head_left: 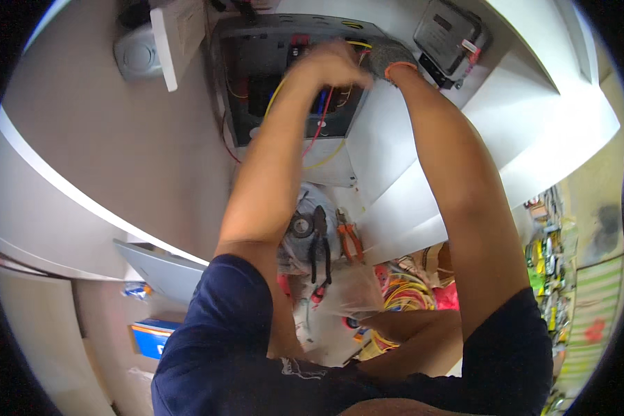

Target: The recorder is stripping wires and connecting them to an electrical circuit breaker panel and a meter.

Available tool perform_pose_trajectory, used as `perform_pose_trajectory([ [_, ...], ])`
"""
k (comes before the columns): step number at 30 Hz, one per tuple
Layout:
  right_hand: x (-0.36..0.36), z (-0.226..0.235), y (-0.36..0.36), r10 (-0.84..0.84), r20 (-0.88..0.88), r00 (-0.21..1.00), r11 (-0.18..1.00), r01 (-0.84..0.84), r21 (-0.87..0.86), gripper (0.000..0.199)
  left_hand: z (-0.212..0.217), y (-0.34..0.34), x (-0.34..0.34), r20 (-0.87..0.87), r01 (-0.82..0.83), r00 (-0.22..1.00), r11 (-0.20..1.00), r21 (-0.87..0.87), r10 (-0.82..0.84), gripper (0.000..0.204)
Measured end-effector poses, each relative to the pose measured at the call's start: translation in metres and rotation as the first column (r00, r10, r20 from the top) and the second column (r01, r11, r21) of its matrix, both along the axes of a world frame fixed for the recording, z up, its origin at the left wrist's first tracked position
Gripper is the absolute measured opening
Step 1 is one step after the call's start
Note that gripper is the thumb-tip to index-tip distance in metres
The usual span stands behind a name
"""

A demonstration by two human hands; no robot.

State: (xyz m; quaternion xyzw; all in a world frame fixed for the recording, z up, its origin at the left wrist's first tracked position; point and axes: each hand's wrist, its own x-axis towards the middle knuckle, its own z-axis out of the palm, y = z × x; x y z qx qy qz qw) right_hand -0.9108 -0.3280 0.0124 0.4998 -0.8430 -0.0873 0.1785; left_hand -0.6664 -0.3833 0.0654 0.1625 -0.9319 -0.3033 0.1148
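Observation:
Both my arms reach up to an open grey electrical panel box [237, 83] on the white wall. My left hand [333, 66] is bare, with its fingers curled in front of the box's dark inside, among yellow wires [276, 93], a red wire [317, 132] and a blue part. What it grips is hidden. My right hand [390, 57] wears a grey glove with an orange cuff and sits at the box's upper right edge, touching my left hand. Its fingers are hidden.
A grey meter [447, 35] hangs right of the box, a white cover [177, 35] and a round white device [139, 55] to its left. Below lie black pliers [319, 243], orange-handled pliers [350, 239], a tape roll [301, 225], coiled yellow wire [405, 291] and a blue box [152, 336].

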Motion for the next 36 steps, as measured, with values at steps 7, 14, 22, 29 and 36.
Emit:
perform_pose_trajectory([
  [7, 0.057, 0.051, 0.013, 0.005, 0.056, 0.998, 0.971, 0.009, -0.239, 0.047, -0.064, -0.053, 0.009, -0.119, -0.107, 0.987, 0.994, -0.021, 0.104, 0.081],
  [14, 0.049, 0.051, 0.006, 0.081, 0.018, 0.997, 0.962, -0.073, -0.263, 0.042, -0.083, -0.052, 0.007, -0.284, 0.102, 0.953, 0.777, 0.622, 0.102, 0.075],
  [22, 0.074, 0.018, 0.025, -0.008, -0.180, 0.984, 0.670, -0.128, -0.731, 0.054, -0.024, -0.003, 0.004, -0.320, 0.154, 0.905, 0.484, 0.861, 0.280, 0.053],
  [29, 0.293, -0.135, 0.071, 0.550, 0.732, 0.401, 0.738, 0.177, -0.651, 0.042, 0.001, 0.003, 0.019, -0.235, -0.069, 0.862, 0.563, 0.823, 0.449, 0.042],
  [36, 0.333, -0.109, 0.078, 0.818, 0.433, -0.378, 0.572, 0.465, -0.675, 0.033, 0.005, -0.023, -0.010, -0.236, -0.093, 0.881, 0.641, 0.762, 0.409, 0.034],
])
